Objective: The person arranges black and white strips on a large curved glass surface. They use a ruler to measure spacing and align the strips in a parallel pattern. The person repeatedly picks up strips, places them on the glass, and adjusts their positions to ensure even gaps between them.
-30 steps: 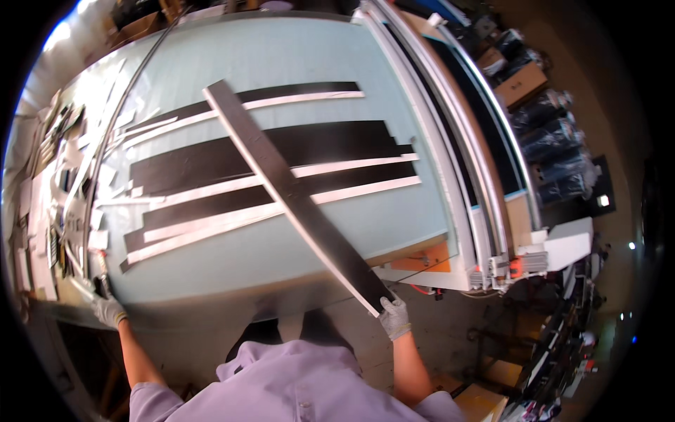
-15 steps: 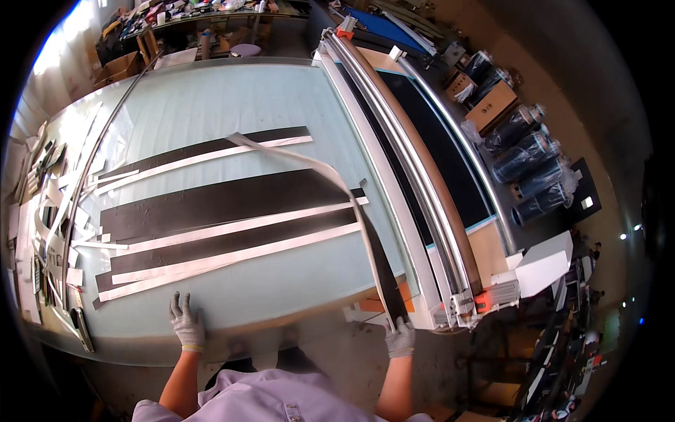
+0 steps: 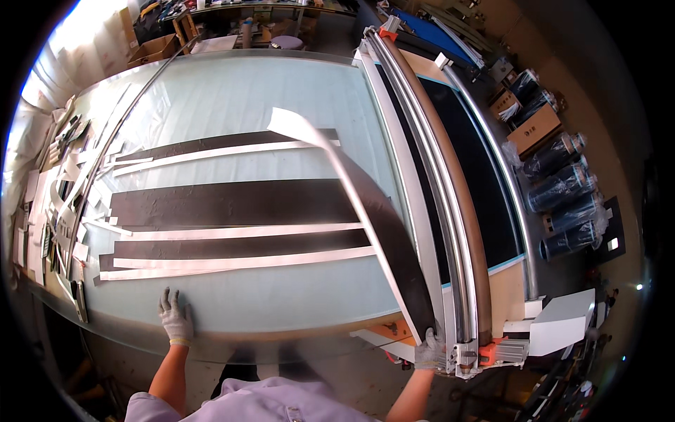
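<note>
A long strip (image 3: 387,225), dark on one face and white on the other, runs from above the table's middle down to the right front corner. Its near end is pinched in my gloved right hand (image 3: 429,350), close to the end of the roller machine; the far end curls upward, white face showing. My gloved left hand (image 3: 176,322) rests at the front edge of the pale glass-like tabletop (image 3: 281,302), fingers spread, holding nothing. Beyond it lie a wide dark sheet (image 3: 232,202), narrower dark strips (image 3: 239,246) and white strips (image 3: 246,263).
Along the right side stands a machine with long metal rollers (image 3: 439,176) and a white end box (image 3: 562,323). White offcuts and tools (image 3: 63,204) crowd the left edge, beside a long dark rod (image 3: 133,105). Plastic-wrapped rolls (image 3: 562,190) and a cardboard box (image 3: 534,131) sit far right.
My right hand has moved right with the strip's near end, and the strip has turned to show more of its dark face. The view has shifted; my left hand stays at the front edge.
</note>
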`<state>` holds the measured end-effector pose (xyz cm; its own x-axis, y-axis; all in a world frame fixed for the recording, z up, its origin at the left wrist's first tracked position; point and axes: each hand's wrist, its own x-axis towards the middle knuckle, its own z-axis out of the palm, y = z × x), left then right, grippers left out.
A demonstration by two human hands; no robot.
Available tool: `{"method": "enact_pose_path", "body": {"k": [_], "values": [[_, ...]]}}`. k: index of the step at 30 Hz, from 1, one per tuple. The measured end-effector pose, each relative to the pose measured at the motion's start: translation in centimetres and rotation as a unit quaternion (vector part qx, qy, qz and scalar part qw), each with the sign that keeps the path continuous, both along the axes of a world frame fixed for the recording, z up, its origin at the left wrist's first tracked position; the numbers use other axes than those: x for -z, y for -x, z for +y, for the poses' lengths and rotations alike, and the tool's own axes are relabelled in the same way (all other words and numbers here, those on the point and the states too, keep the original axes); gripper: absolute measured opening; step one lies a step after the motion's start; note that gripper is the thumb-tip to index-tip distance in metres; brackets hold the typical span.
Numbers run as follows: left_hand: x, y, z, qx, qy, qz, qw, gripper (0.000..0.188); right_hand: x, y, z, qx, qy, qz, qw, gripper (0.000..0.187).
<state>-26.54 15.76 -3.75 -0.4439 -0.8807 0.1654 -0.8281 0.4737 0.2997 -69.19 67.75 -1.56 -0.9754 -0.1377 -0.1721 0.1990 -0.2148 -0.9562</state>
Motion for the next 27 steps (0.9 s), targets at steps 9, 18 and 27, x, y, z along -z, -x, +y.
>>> {"method": "enact_pose_path", "body": {"k": [9,18,27], "values": [[0.4,0.0,0.0,-0.007,-0.005,-0.003,1.0,0.052,1.7,-4.9,3.7,-0.001,0.112,-0.148,0.983,0.036],[0.5,-0.3,-0.3,-0.011,0.0,-0.009,1.0,0.056,0.4,4.6,-14.6,-0.01,-0.26,0.106,0.96,0.03],[-0.2,-0.1,0.1,-0.052,0.005,-0.01,0.999,0.056,-0.6,23.3,-29.2,0.01,-0.115,0.043,0.992,0.04]]}}
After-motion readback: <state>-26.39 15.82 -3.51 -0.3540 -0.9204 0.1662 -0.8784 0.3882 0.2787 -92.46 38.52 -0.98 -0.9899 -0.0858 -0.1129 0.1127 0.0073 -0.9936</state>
